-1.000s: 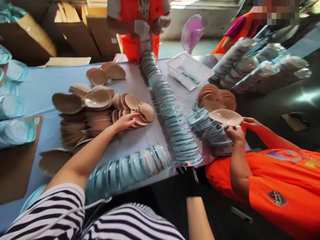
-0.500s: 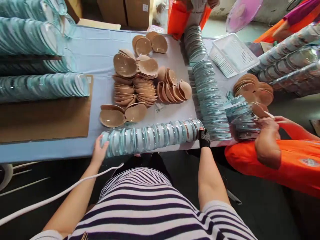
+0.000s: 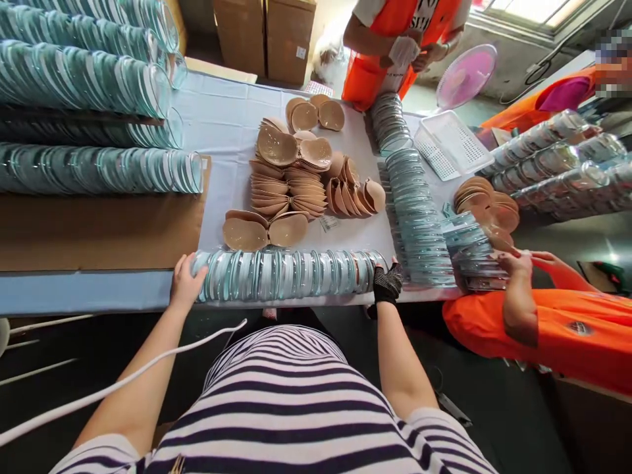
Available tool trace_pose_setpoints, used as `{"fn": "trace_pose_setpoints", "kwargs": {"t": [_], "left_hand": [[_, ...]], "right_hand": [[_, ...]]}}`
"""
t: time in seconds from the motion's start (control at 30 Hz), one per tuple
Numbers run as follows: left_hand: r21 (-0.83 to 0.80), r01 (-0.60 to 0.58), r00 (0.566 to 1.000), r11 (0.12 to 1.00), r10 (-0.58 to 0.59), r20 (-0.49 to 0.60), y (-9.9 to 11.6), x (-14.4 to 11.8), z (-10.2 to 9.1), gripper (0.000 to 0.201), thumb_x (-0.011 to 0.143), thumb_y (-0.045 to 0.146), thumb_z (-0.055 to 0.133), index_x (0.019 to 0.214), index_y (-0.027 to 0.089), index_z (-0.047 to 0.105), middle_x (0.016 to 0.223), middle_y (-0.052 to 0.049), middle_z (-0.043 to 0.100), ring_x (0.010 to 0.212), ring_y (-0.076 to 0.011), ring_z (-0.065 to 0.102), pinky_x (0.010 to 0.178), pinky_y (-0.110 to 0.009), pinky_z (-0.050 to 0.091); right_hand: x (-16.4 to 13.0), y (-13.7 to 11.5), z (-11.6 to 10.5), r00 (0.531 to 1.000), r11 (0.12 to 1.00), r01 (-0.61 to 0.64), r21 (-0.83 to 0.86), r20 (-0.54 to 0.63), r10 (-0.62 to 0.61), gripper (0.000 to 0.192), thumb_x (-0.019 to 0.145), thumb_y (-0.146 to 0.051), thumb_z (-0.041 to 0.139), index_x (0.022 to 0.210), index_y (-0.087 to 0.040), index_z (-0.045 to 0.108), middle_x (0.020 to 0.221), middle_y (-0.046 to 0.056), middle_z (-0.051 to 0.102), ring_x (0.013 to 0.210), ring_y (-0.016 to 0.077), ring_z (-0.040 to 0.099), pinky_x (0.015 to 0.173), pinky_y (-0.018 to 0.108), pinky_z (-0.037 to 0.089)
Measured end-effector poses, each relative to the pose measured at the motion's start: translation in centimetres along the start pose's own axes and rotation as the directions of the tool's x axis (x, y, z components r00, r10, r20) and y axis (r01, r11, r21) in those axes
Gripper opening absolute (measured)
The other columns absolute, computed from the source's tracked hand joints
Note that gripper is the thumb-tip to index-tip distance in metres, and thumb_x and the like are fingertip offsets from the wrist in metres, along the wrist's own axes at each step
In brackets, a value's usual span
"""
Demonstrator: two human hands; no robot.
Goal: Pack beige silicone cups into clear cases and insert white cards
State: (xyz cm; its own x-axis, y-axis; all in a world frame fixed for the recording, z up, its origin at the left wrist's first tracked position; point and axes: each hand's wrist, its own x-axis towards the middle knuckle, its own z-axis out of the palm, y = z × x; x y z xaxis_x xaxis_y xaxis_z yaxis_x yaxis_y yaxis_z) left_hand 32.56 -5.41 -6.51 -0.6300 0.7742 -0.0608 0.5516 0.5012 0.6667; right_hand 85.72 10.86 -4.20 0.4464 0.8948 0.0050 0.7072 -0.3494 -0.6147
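One table (image 3: 224,131), viewed from here: along its near edge, a row of packs (image 3: 291,276), seemingly lined up already; behind it, cups (image 3: 303,191), loose, unpacked; left hand (image 3: 185,283) and gloved right hand (image 3: 388,282), fingers gripping the row's opposite ends.

Beige cups (image 3: 269,197) block passage behind the packaged row (image 3: 292,275).
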Motion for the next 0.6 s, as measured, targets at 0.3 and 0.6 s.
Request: {"fn": "trace_pose_setpoints", "kwargs": {"t": [0.3, 0.6], "left_hand": [[0.046, -0.385, 0.914, 0.922, 0.373, 0.161, 11.2, -0.5, 6.1, 0.035, 0.088, 0.028, 0.051, 0.119, 0.02, 0.062, 0.136, -0.011, 0.054, 0.137, -0.0272, 0.039, 0.116, -0.045, 0.03], [0.352, -0.45, 0.793, 0.821, 0.186, 0.58, 14.6, -0.3, 10.3, 0.042, 0.095, 0.035, 0.039, 0.127, 0.02, 0.062, 0.139, -0.011, 0.056, 0.132, -0.0266, 0.047, 0.112, -0.047, 0.03]], "right_hand": [[-0.2, -16.5, 11.5, 0.678, 0.954, 0.268, 0.135, 0.677, -0.286, 0.041, 0.084, -0.027, 0.061, 0.122, -0.014, 0.058, 0.12, 0.006, 0.065, 0.106, 0.0159, 0.056, 0.1, 0.031, 0.039], [-0.1, -17.6, 16.8, 0.695, 0.986, 0.125, 0.11, 0.7, -0.166, 0.019, 0.084, -0.026, 0.061, 0.096, -0.011, 0.056, 0.087, 0.0, 0.062, 0.083, 0.0105, 0.05, 0.084, 0.023, 0.043]]}}
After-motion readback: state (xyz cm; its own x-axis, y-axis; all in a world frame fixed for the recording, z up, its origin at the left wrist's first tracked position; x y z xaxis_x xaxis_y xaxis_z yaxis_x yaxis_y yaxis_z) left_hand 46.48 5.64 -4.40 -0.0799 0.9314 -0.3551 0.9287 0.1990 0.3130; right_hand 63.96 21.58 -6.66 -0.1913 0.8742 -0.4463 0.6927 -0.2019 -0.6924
